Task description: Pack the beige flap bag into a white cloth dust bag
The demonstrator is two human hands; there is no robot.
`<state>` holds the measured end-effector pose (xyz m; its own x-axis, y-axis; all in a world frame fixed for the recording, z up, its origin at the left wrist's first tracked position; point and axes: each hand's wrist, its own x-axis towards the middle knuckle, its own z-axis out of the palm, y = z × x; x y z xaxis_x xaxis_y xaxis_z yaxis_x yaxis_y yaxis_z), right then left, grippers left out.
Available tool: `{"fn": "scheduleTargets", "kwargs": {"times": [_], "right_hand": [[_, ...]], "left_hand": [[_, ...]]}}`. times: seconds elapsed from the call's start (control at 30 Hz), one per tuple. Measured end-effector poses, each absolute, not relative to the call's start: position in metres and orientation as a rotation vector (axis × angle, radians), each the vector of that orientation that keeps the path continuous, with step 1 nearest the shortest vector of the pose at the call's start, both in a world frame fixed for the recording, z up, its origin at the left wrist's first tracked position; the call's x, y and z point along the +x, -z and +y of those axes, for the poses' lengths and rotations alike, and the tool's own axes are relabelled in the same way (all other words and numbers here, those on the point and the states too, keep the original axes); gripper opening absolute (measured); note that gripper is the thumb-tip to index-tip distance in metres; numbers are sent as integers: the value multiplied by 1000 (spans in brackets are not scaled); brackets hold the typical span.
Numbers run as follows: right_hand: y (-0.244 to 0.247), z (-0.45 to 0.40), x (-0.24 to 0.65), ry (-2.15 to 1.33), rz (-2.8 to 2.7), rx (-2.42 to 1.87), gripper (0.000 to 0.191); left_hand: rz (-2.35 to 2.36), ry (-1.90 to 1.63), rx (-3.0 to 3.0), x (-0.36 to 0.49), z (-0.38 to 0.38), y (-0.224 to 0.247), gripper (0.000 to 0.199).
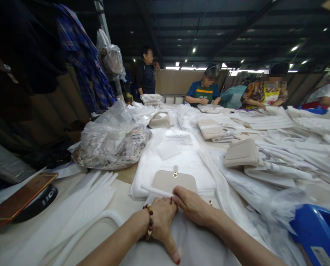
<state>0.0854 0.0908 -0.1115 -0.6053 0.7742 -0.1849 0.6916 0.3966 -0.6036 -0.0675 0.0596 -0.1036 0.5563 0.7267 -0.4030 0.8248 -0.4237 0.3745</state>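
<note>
A beige handbag flap (162, 180) with a gold-coloured clasp (175, 174) lies in front of me on stacked white sheets. Across its lower edge runs a thin white padded strip (156, 190). My right hand (194, 207) has its thumb and fingers closed at the right end of this strip. Just left of it, my left hand (162, 220), with a beaded bracelet, rests on the pale bag body with fingers stretched and thumb spread away; it grips nothing. The two hands meet at the fingertips. Both hands hide part of the bag beneath them.
A clear plastic bag of cords (109, 144) sits at left, near a phone (20, 199) on a black roll. Beige bags (241, 153) and white padding lie at right, with a blue tape dispenser (314, 229) at the near right. Several people work across the table.
</note>
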Motion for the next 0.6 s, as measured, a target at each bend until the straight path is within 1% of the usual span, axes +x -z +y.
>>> {"fn": "scheduleTargets", "kwargs": {"times": [0.13,0.2,0.27,0.3,0.37,0.43,0.53,0.6], "right_hand": [[121,93,103,-1078,-2562,-1252,11],[116,95,109,-1029,-2535,-1287,11],[107,98,111,-916,-2461,-1368,16],[103,100,111,-854,-2414,-1421,17],[95,107,113,-768,-2339,-1540,13],[91,114,119,-769,-2313,-1654,11],[94,119,133,-884,-2287,-1795,28],[99,117,141,-1004,-2239,-1840,30]], "left_hand": [[1202,283,2217,-69,59,100,99],[1191,286,2221,-71,60,96,93],[1179,287,2221,-72,59,93,92],[1174,284,2224,-73,59,92,93],[1177,270,2236,-74,58,92,100],[1179,268,2250,-74,57,93,108],[1171,282,2254,-74,56,96,113],[1165,272,2259,-74,56,97,114]]}}
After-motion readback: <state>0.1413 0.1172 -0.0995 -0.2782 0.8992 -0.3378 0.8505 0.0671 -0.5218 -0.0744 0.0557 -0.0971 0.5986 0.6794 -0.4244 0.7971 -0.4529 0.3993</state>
